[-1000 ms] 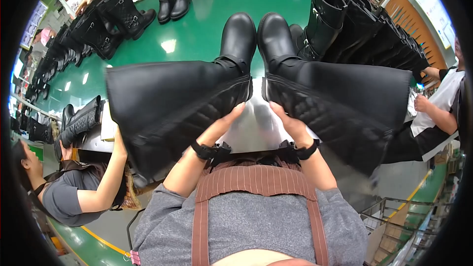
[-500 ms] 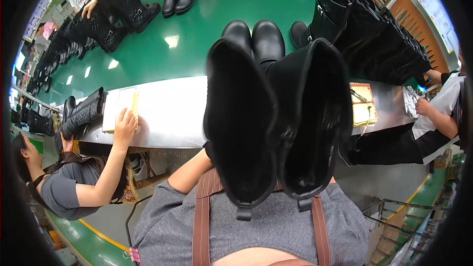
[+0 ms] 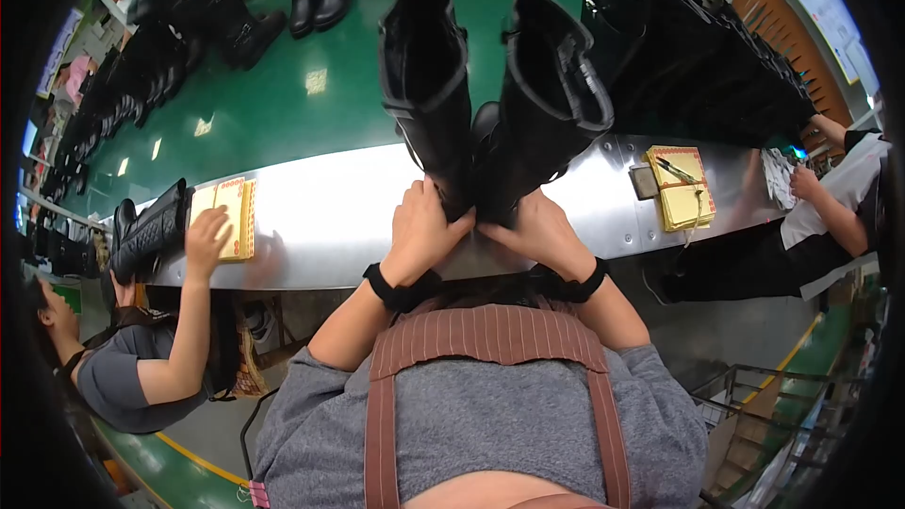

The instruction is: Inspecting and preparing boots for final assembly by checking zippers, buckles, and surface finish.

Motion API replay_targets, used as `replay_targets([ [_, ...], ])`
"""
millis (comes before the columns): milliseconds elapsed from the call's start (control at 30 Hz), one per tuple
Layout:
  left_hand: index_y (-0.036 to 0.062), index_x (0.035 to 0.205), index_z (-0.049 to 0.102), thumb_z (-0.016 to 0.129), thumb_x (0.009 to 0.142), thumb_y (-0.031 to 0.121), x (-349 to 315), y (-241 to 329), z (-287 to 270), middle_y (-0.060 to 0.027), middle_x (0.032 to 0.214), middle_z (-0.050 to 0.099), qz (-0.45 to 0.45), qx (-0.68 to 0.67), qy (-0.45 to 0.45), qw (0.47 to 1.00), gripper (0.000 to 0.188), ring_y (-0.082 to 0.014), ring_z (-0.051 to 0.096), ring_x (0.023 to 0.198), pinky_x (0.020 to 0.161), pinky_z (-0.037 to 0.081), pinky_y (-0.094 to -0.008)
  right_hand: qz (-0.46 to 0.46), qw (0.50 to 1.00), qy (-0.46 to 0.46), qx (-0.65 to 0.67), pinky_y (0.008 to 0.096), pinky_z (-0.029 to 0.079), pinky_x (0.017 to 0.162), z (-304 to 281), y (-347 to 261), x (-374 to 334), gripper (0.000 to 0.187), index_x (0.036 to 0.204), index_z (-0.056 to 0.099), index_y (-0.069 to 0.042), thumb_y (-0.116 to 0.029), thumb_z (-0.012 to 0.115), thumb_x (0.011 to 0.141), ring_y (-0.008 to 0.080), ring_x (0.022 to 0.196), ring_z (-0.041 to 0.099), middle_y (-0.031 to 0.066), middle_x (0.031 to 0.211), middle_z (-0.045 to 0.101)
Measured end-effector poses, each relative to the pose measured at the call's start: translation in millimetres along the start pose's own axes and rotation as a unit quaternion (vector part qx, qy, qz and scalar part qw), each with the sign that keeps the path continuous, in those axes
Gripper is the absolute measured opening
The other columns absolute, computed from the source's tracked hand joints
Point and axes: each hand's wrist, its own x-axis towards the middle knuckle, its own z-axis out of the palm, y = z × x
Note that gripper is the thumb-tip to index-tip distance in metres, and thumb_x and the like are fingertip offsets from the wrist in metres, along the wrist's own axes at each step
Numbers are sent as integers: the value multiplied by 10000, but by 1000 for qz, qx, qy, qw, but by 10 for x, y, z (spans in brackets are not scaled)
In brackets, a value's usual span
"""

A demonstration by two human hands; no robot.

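Observation:
Two tall black boots stand side by side in front of me over the metal ledge, their open tops facing up. My left hand (image 3: 423,226) is closed round the lower end of the left boot (image 3: 432,123), thumb turned inward. My right hand (image 3: 537,234) grips the lower end of the right boot (image 3: 528,141) the same way. The two thumbs nearly meet between the boots. Both shafts lean slightly apart at the top. The hands and shafts hide most of the feet of the boots.
A green belt (image 3: 311,132) runs beyond the metal ledge (image 3: 330,217). Black boots crowd its right side (image 3: 707,85), and more line its left. Yellow card stacks lie at right (image 3: 681,193) and left (image 3: 236,226). Co-workers sit on both sides; one's hand touches the left stack.
The boots have swung away from my chest, from tilted toward me to more upright over the ledge. Both my hands have come into view at their lower ends.

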Motion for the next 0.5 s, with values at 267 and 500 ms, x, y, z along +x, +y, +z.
replay_targets([
  [267,24,986,664,741,720,329,16,67,-99,-203,958,658,-12,-96,-43,994,412,-388,630,866,744,505,-442,-49,982,153,103,280,501,644,-1458,-269,405,316,865,653,-3,-311,606,918,158,683,635,95,710,630],
  [500,25,1131,599,749,753,302,20,-23,-126,-203,1017,651,45,-44,-67,996,492,-376,630,932,814,499,-404,-73,991,53,103,225,370,518,-1844,-633,947,423,778,608,-22,-357,480,1002,57,570,473,-23,614,523],
])
